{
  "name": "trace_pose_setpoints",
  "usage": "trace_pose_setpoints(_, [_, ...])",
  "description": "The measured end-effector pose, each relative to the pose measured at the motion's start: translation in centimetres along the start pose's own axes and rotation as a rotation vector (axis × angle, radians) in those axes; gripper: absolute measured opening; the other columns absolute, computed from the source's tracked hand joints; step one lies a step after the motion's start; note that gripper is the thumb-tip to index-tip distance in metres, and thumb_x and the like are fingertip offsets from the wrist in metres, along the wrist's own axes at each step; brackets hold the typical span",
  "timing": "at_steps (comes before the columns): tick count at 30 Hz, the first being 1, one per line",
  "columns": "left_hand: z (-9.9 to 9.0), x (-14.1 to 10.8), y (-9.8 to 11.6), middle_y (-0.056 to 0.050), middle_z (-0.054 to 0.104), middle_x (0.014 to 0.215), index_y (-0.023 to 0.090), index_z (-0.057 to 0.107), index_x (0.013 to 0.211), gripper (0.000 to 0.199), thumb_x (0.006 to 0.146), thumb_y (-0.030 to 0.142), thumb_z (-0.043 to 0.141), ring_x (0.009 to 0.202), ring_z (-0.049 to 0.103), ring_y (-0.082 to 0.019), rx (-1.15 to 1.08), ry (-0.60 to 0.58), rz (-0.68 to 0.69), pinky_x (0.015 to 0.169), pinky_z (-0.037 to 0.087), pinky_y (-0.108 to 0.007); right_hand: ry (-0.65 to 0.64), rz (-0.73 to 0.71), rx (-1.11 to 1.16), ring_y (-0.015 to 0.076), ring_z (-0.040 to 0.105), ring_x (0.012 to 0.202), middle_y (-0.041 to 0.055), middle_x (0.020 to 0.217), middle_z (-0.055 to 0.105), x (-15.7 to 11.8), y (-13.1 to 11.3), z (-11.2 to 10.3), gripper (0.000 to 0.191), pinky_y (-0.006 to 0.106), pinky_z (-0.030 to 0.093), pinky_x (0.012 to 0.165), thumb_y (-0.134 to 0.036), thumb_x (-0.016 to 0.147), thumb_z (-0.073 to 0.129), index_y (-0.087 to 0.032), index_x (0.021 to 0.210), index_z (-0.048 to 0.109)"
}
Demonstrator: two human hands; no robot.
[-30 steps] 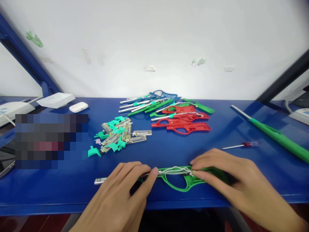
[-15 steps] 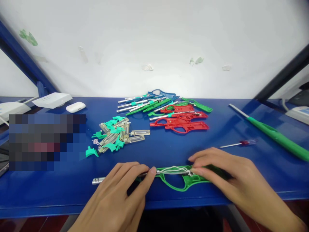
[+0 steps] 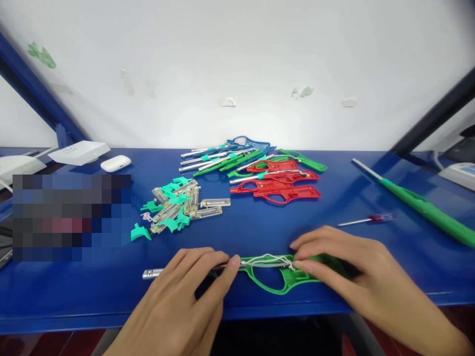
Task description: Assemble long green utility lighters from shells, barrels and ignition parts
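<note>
A green plastic half shell [image 3: 266, 287] with a looped opening lies near the table's front edge, its inside facing up. White wires [image 3: 269, 259] run along its upper part. My left hand [image 3: 189, 291] grips the silver metal tube [image 3: 153, 273] where it meets the shell; the tube's tip sticks out at the left. At the shell's other end, my right hand [image 3: 349, 272] has thumb and forefinger closed at the wire ends. What lies between those fingertips is too small to make out.
Behind are red half shells [image 3: 297, 194], green and blue ones, and clear lighter tanks [image 3: 215, 202] with teal pieces [image 3: 169, 225]. A screwdriver [image 3: 376, 218] and a long green lighter [image 3: 426, 210] lie right. At the left are a white case [image 3: 116, 163] and a blurred patch.
The tip of the silver tube has tilted very slightly. Both hands have stayed in nearly the same places.
</note>
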State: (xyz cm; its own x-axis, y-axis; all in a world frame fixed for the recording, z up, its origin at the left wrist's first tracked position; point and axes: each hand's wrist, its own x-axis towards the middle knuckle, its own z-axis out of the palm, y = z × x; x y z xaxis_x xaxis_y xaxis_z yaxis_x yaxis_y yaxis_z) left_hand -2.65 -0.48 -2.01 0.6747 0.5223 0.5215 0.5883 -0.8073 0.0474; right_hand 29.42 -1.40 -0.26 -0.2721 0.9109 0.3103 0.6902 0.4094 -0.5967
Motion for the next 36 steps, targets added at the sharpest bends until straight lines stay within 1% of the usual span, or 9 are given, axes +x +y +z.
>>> trace_pose_setpoints(4, [0.18, 0.24, 0.11, -0.01, 0.075, 0.129, 0.016, 0.065, 0.146, 0.048, 0.106, -0.001, 0.047, 0.126, 0.067, -0.022, -0.009, 0.021, 0.001, 0.103, 0.055, -0.035, -0.044, 0.037, 0.008, 0.0173, 0.08, 0.104, -0.0055, 0.112, 0.083, -0.13, -0.03, -0.1, 0.011, 0.028, 0.061, 0.093, -0.048, 0.102, 0.076, -0.038, 0.099, 0.08])
trace_pose_setpoints(10, [0.15, 0.26, 0.25, -0.008, 0.075, 0.127, 0.016, 0.067, 0.144, 0.044, 0.109, 0.002, 0.044, 0.125, 0.066, -0.021, -0.007, 0.032, 0.002, 0.105, 0.051, -0.034, -0.01, 0.043, 0.023, 0.0163, 0.08, 0.1, -0.006, 0.111, 0.083, 0.08, 0.16, -0.03, 0.017, 0.027, 0.06, 0.09, -0.048, 0.104, 0.072, -0.037, 0.095, 0.08])
trace_pose_setpoints(16, [0.37, 0.01, 0.23, -0.009, 0.074, 0.129, 0.016, 0.065, 0.145, 0.044, 0.109, 0.001, 0.044, 0.127, 0.063, -0.021, -0.006, 0.031, 0.003, 0.105, 0.05, -0.035, -0.023, 0.063, 0.067, 0.0159, 0.079, 0.098, -0.0063, 0.109, 0.083, 0.08, 0.05, -0.07, 0.017, 0.026, 0.058, 0.088, -0.048, 0.105, 0.071, -0.036, 0.095, 0.077])
trace_pose_setpoints(20, [0.47, 0.26, 0.34, -0.008, 0.073, 0.128, 0.016, 0.066, 0.144, 0.044, 0.108, 0.001, 0.044, 0.124, 0.064, -0.022, -0.012, 0.03, 0.004, 0.104, 0.05, -0.035, -0.059, 0.084, 0.096, 0.0151, 0.078, 0.103, -0.0077, 0.112, 0.082, -0.21, 0.1, -0.09, 0.012, 0.025, 0.056, 0.093, -0.048, 0.103, 0.074, -0.038, 0.097, 0.077])
trace_pose_setpoints(24, [0.31, 0.4, 0.26, -0.008, 0.073, 0.128, 0.016, 0.066, 0.144, 0.044, 0.109, 0.002, 0.044, 0.124, 0.063, -0.022, -0.004, 0.02, 0.007, 0.104, 0.051, -0.036, -0.094, 0.118, 0.11, 0.0152, 0.076, 0.108, -0.0084, 0.117, 0.081, -0.29, 0.13, -0.08, 0.013, 0.025, 0.054, 0.097, -0.05, 0.101, 0.078, -0.038, 0.095, 0.077])
trace_pose_setpoints(30, [0.14, 0.31, 0.06, -0.008, 0.073, 0.128, 0.016, 0.066, 0.144, 0.044, 0.108, 0.002, 0.045, 0.125, 0.063, -0.022, -0.002, 0.015, 0.009, 0.104, 0.051, -0.035, -0.079, 0.089, 0.125, 0.0157, 0.078, 0.103, -0.0063, 0.112, 0.082, -0.2, -0.06, -0.11, 0.014, 0.024, 0.056, 0.093, -0.049, 0.102, 0.075, -0.037, 0.095, 0.078])
trace_pose_setpoints(36, [0.36, 0.26, 0.11, -0.007, 0.074, 0.128, 0.017, 0.066, 0.145, 0.044, 0.11, 0.002, 0.043, 0.126, 0.063, -0.021, -0.006, 0.035, 0.012, 0.109, 0.046, -0.035, -0.07, 0.023, 0.127, 0.014, 0.078, 0.1, -0.0067, 0.111, 0.082, -0.61, -0.17, -0.3, 0.005, 0.022, 0.057, 0.09, -0.039, 0.101, 0.078, -0.036, 0.097, 0.076])
